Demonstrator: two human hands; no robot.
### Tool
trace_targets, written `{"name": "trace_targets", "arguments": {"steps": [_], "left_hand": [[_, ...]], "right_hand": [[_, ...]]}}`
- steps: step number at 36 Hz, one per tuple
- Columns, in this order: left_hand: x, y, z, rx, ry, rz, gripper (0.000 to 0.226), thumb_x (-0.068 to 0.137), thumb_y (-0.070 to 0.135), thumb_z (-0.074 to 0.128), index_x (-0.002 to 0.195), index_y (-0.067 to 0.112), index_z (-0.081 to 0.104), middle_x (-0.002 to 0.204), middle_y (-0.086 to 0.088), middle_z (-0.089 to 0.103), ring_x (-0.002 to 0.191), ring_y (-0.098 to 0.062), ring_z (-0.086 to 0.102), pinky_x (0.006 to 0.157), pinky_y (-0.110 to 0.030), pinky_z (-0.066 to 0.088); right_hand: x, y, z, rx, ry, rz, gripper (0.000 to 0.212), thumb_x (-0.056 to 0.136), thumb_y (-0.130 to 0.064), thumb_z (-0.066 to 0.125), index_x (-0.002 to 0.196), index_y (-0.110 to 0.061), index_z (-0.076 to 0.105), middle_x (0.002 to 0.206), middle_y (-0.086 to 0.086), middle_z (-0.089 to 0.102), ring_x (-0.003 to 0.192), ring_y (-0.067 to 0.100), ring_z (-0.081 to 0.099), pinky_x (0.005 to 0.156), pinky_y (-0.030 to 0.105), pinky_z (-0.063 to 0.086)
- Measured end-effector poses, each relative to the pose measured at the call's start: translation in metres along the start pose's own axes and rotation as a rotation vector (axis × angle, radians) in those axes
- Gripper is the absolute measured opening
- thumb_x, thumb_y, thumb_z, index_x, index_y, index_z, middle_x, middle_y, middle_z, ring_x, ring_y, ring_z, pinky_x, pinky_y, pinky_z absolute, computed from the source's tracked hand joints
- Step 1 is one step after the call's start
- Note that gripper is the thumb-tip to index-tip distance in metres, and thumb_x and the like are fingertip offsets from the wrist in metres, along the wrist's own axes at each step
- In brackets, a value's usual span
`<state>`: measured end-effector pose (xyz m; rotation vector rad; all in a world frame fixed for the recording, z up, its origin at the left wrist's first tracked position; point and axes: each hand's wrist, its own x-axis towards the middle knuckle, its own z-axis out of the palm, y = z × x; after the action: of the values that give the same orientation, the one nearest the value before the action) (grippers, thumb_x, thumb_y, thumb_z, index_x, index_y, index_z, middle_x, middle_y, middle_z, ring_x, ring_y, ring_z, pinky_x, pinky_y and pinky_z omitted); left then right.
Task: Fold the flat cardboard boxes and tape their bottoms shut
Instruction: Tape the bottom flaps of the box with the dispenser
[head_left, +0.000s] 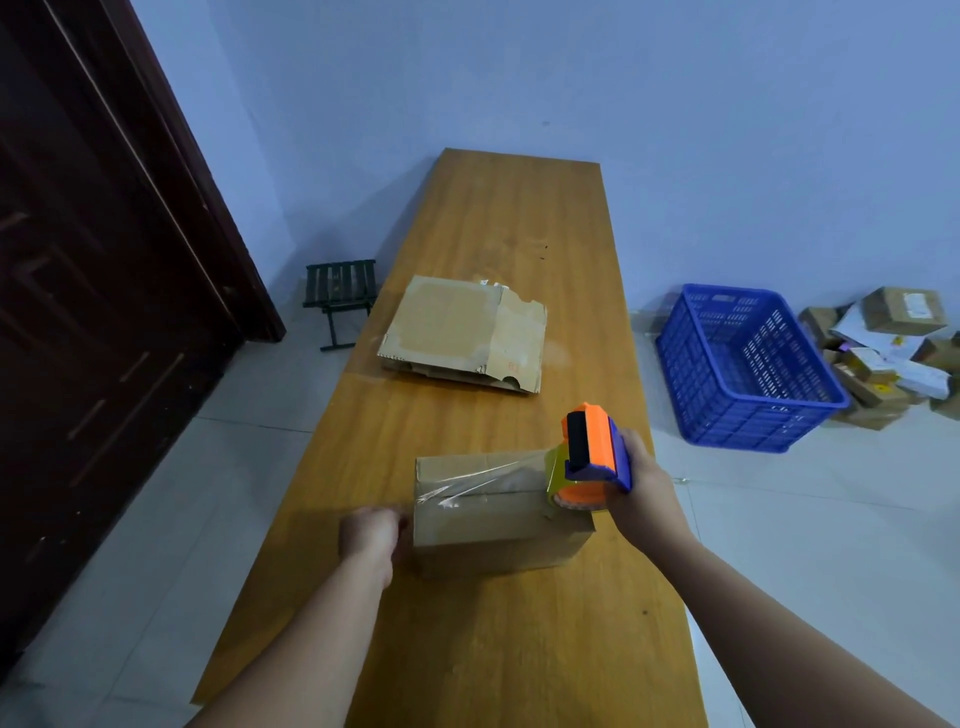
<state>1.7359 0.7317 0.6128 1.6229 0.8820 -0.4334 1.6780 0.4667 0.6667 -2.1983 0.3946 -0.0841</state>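
Observation:
A folded cardboard box stands on the near part of the wooden table. A strip of clear tape runs across its top from the left edge to the right. My right hand grips an orange and blue tape dispenser at the box's right top edge. My left hand presses against the box's left side, fingers at the tape's end. Farther back lies a small stack of flat cardboard boxes.
A blue plastic crate sits on the floor right of the table, with a heap of parcels beyond it. A small dark stool stands left of the table near a dark wooden door.

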Motion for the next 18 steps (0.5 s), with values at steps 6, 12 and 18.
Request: {"name": "trace_targets", "arguments": {"steps": [6,12,18], "left_hand": [[-0.003,0.002,0.012,0.079,0.051,0.021,0.019,0.093,0.007,0.047,0.074,0.007,0.052,0.074,-0.009,0.050,0.065,-0.022,0.045,0.058,-0.032,0.038],[-0.003,0.005,0.019,-0.109,-0.060,-0.143,0.019,0.091,0.022,0.059,0.083,0.005,0.056,0.077,-0.007,0.053,0.065,-0.019,0.046,0.058,-0.032,0.037],[-0.016,0.001,0.018,-0.213,-0.094,-0.407,0.038,0.100,0.019,0.038,0.129,-0.005,0.044,0.138,-0.020,0.042,0.130,-0.033,0.038,0.111,-0.041,0.024]], "right_hand": [[0.000,-0.001,-0.001,-0.035,-0.015,0.004,0.028,0.089,-0.023,0.065,0.107,-0.026,0.043,0.090,-0.017,0.054,0.083,0.005,0.055,0.066,0.019,0.046],[0.003,-0.002,-0.001,-0.099,-0.019,0.005,0.026,0.090,-0.022,0.064,0.105,-0.025,0.043,0.089,-0.014,0.055,0.083,0.009,0.057,0.073,0.031,0.051],[0.002,-0.002,-0.001,-0.112,0.000,-0.006,0.020,0.092,-0.019,0.060,0.103,-0.024,0.044,0.087,-0.009,0.057,0.080,0.006,0.056,0.068,0.029,0.049]]}}
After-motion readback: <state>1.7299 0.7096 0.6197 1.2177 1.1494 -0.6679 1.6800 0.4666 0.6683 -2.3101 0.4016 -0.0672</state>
